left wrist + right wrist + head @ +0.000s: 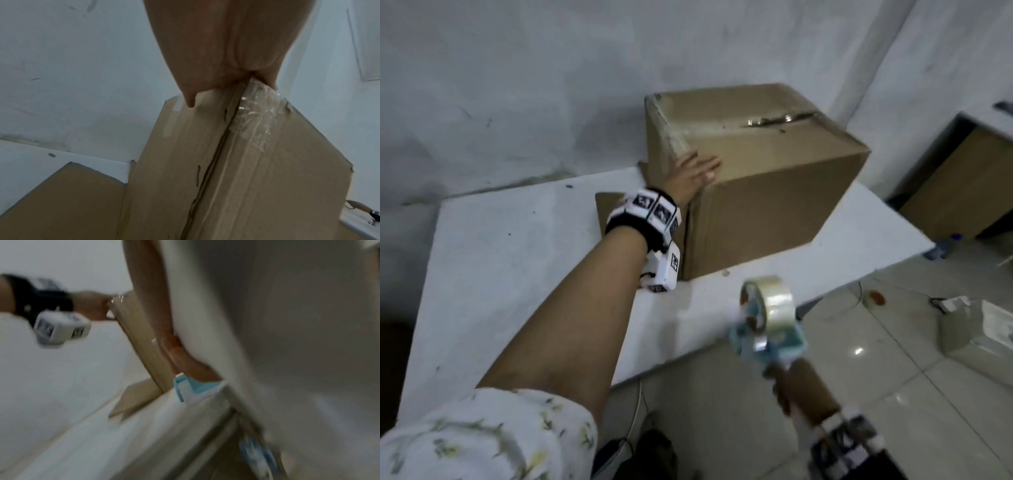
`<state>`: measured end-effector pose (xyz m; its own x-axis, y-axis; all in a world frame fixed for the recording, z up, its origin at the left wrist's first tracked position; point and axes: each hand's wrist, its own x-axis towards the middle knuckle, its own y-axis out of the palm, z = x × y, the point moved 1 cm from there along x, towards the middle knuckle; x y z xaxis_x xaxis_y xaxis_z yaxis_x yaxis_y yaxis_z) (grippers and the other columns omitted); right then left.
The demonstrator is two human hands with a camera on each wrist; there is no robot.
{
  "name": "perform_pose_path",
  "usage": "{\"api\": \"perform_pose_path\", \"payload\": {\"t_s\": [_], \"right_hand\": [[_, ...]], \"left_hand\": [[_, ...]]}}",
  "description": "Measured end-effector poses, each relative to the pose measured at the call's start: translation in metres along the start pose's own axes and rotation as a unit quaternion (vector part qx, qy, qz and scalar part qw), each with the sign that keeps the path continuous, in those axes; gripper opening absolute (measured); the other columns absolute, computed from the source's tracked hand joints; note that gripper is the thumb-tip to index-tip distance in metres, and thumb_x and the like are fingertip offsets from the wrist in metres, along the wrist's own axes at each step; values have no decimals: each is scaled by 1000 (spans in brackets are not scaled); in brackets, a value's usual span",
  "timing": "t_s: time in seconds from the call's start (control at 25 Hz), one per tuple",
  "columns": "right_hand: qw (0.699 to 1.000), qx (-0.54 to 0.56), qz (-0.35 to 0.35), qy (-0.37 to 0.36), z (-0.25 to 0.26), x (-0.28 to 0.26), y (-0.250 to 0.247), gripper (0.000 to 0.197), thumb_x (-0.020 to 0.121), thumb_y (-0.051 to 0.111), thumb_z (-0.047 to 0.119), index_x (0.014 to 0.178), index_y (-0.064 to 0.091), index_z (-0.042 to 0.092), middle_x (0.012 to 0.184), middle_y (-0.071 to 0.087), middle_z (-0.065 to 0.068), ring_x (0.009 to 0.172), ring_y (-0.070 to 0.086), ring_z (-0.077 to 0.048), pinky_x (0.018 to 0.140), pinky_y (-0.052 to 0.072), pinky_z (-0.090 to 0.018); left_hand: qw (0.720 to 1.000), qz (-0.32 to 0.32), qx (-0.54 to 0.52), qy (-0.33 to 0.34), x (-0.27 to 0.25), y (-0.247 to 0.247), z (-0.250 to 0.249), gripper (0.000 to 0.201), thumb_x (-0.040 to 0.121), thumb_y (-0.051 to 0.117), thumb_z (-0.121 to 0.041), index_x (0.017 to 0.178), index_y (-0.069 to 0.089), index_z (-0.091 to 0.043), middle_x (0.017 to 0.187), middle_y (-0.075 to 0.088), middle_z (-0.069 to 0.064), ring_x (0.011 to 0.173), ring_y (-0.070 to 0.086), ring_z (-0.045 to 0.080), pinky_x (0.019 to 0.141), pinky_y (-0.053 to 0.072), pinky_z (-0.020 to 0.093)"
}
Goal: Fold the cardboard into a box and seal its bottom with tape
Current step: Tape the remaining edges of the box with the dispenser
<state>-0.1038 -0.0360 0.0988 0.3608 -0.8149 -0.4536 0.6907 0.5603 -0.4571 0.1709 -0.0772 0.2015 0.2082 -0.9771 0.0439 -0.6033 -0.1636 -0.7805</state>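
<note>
A brown cardboard box [756, 178] stands on the white table [517, 260], its closed flaps facing up with clear tape along the seam [774, 120] and down the left corner. My left hand [693, 174] lies flat with straight fingers against the box's near top corner; the left wrist view shows the palm [216, 48] pressing over the taped edge [252, 113]. My right hand [804, 390] grips the handle of a blue tape dispenser [770, 329] with a clear roll, held off the table's front edge, apart from the box. The right wrist view is blurred.
Open bottom flaps [609, 205] of the box lie flat on the table behind my left wrist. A second carton [969, 192] stands at the right, and a small box [979, 329] and a bottle [941, 248] sit on the tiled floor.
</note>
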Motion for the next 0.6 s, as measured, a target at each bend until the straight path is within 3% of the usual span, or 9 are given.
{"api": "perform_pose_path", "payload": {"t_s": [0.12, 0.2, 0.28, 0.4, 0.48, 0.52, 0.56, 0.6], "right_hand": [[997, 66, -45, 20, 21, -28, -26, 20, 83, 56, -3, 63, 51, 2, 43, 40, -10, 25, 33, -12, 33, 27, -17], [985, 142, -90, -38, 55, -29, -43, 21, 83, 57, 0, 63, 52, 4, 41, 41, -6, 26, 32, -11, 33, 25, -16], [963, 223, -118, -95, 92, -22, -52, 23, 83, 57, 0, 62, 50, 8, 37, 40, 0, 29, 31, -10, 34, 25, -16], [939, 238, -146, -200, 138, -17, -44, 30, 82, 59, 3, 57, 48, 13, 38, 40, 1, 31, 33, -11, 37, 28, -18], [936, 191, -185, -230, 163, -1, -33, 25, 78, 66, 18, 55, 55, 14, 43, 49, 1, 38, 43, -14, 43, 38, -26], [937, 157, -206, -236, 174, 7, -26, 18, 73, 67, 28, 65, 63, 12, 53, 58, -2, 47, 53, -19, 50, 44, -32], [938, 125, -217, -238, 181, 16, -20, 26, 70, 66, 33, 83, 68, 10, 69, 66, -6, 61, 61, -26, 60, 52, -38], [939, 88, -230, -242, 187, 24, -13, 37, 72, 66, 34, 100, 66, 9, 86, 70, -10, 78, 65, -31, 70, 53, -41]], "left_hand": [[998, -9, 62, 28, 1, 3, 2, 55, 95, 43, -33, 145, 24, -18, 156, 17, 1, 145, 4, 24, 115, 2, 30], [995, -37, 79, 54, -2, 3, 6, 66, 88, 51, -38, 145, 23, -20, 156, 17, 3, 145, 5, 26, 118, 4, 40], [994, -66, 66, 56, 0, 8, 11, 69, 87, 56, -33, 145, 22, -18, 156, 14, 6, 145, 4, 27, 118, 5, 46], [982, -158, -34, 93, -11, 22, 12, 67, 82, 65, -21, 136, 34, 1, 149, 29, 18, 143, 11, 30, 117, 9, 35], [960, -221, -129, 112, -18, 34, 21, 56, 76, 67, -17, 121, 47, 9, 138, 42, 24, 138, 20, 26, 113, 16, 17], [948, -247, -168, 113, -22, 36, 24, 49, 74, 67, -13, 114, 51, 11, 134, 46, 25, 135, 25, 25, 110, 19, 9], [936, -259, -210, 109, -24, 37, 27, 43, 73, 67, -8, 108, 53, 12, 130, 48, 26, 133, 32, 25, 110, 25, 8], [925, -269, -248, 103, -25, 36, 29, 38, 72, 69, -3, 105, 54, 12, 128, 51, 27, 130, 42, 22, 108, 34, 15]]}}
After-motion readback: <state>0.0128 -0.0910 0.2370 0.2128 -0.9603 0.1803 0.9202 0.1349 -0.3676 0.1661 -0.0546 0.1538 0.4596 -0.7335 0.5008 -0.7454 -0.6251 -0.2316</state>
